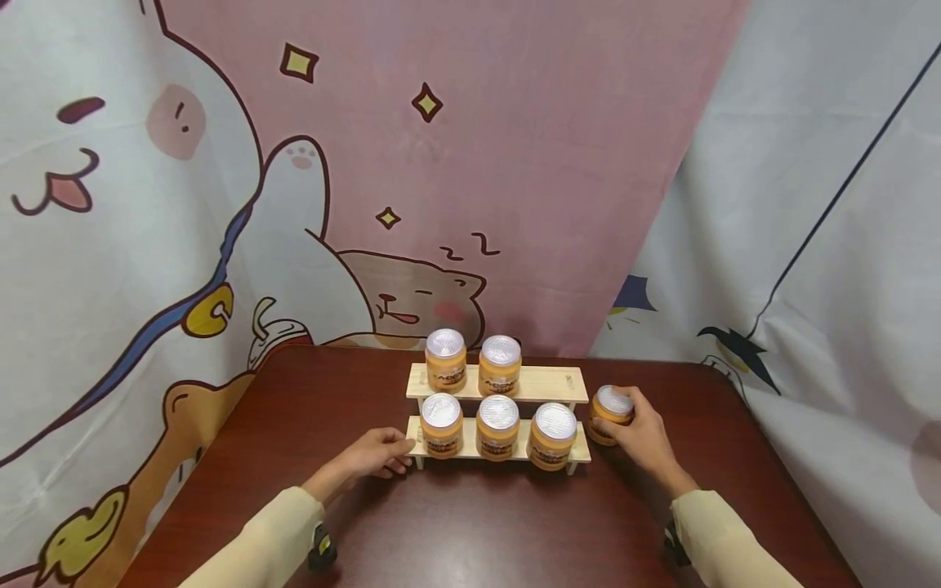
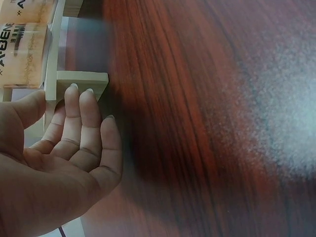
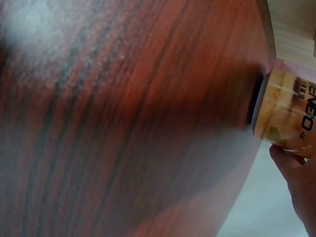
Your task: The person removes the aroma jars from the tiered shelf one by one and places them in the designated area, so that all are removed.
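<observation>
While pale yellow sleeves (image 1: 253, 543) reach over a dark red-brown, wood-grained tabletop (image 1: 470, 523), the left hand (image 1: 376, 453) holds the near left end of a two-tier pale wooden rack (image 1: 546, 381), thumb at the board's edge, other fingers loosely bent beside its leg. Just right of the rack, the right hand (image 1: 645, 431) has its fingers and thumb curled round an orange cylindrical jar with a silvery-white lid (image 1: 604, 411); whether its base touches the tabletop, I cannot tell. It looks stiff, fairly light and smooth enough to slip, so the best hold is probably round the middle of its wall. Three matching front jars (image 1: 497, 441) stand upright on the lower board, two matching rear jars (image 1: 446, 371) on the higher one. Behind hangs a pink-and-white cartoon-printed cloth (image 1: 544, 163).
</observation>
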{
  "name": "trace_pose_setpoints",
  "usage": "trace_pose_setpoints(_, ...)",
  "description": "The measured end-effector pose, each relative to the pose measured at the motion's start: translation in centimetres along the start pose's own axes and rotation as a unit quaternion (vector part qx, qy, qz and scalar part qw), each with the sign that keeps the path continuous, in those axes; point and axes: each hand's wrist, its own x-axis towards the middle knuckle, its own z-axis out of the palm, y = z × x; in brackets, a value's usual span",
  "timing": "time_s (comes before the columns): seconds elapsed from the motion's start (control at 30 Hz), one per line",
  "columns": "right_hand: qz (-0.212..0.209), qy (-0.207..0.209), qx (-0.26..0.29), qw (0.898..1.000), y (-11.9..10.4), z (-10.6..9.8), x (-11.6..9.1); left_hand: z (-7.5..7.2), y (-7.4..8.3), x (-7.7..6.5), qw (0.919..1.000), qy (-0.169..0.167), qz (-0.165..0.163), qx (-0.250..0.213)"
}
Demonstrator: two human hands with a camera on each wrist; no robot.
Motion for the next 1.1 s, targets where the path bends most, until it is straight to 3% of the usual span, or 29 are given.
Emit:
trace_pose_setpoints(0.73, -0.016, 0.003, -0.013, 1.000, 0.08, 0.15, -0.26, 0.12, 0.08, -0.13, 1.0000, -0.001, 0.004, 0.000)
trace_pose_setpoints(1.1, -0.017, -0.020, -0.016, 1.000, 0.21, 0.06, -0.35, 0.11, 0.05, 0.15, 0.9999, 0.005, 0.006, 0.009)
